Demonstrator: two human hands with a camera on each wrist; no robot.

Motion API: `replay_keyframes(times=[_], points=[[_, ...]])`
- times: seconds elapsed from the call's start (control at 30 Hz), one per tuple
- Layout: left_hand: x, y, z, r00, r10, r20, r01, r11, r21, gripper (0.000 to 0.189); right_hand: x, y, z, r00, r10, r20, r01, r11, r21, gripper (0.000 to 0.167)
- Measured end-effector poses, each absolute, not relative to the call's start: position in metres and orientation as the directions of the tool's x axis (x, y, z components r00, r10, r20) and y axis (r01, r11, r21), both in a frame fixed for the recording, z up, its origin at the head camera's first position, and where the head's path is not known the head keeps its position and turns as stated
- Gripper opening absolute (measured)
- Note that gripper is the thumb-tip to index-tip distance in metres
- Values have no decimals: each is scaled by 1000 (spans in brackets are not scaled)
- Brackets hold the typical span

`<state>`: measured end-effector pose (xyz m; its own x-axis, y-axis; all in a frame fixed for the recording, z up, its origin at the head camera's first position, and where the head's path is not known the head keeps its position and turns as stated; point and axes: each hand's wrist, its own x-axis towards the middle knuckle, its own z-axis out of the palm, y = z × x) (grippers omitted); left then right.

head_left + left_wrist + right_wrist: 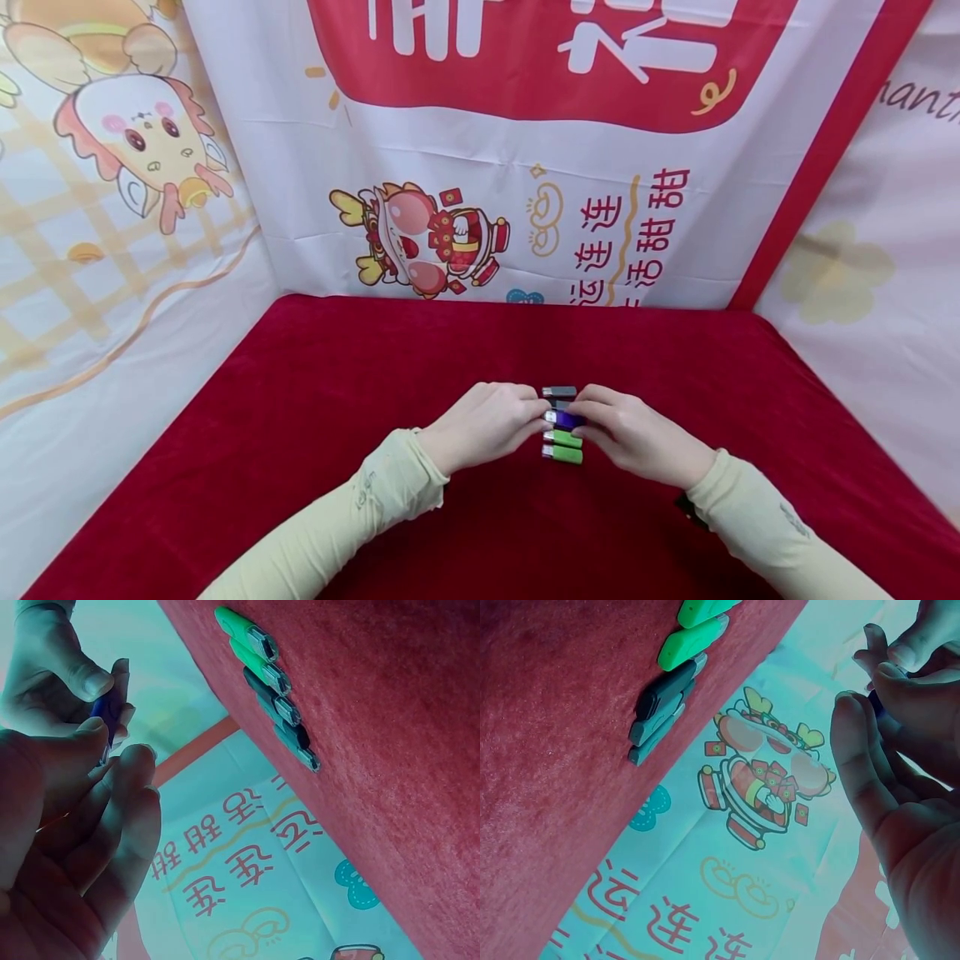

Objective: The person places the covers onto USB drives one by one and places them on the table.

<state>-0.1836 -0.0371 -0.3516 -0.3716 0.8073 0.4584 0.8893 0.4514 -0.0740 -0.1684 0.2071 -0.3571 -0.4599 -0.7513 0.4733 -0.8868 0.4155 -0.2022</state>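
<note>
A purple-blue USB flash drive (568,419) with a metal end is held between both hands above the table. My right hand (637,437) grips its coloured body, the thumb lying along it. At the metal end, my left hand (495,421) pinches with thumb and fingertips. Below the hands, more drives lie in a row on the red cloth: a green drive (562,455), another green drive (566,438), a black drive (664,688) and greyish drives (560,392). In the head view the held drive and fingers hide part of this row.
A red cloth (360,358) covers the table. Behind it hangs a white printed curtain (300,208) with red lettering and cartoon figures; further printed curtains stand at left and right. A small dark object (688,508) shows beside the right sleeve.
</note>
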Motion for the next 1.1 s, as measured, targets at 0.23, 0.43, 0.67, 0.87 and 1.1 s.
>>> replay_keyframes(times=[0.23,0.43,0.67,0.87,1.1], points=[[-183,-37,-350,-361,809,464,891,446,-83,11,-167,205,-356,-447,-747,492,-893,407,-193,31],[-182,-38,-349,-360,810,463,897,437,-67,10,-166,205,-355,-431,-749,503,-901,393,-186,33],[-181,-35,-351,-404,826,394,890,455,-40,13,-168,207,-357,-454,-767,454,-891,398,-219,27],[-181,-35,-351,-490,831,262,862,507,3,16,-167,208,-360,-525,-775,352,-850,460,-257,22],[-184,-39,-344,-531,817,225,842,538,36,19,-164,210,-358,-606,-749,268,-795,556,-242,17]])
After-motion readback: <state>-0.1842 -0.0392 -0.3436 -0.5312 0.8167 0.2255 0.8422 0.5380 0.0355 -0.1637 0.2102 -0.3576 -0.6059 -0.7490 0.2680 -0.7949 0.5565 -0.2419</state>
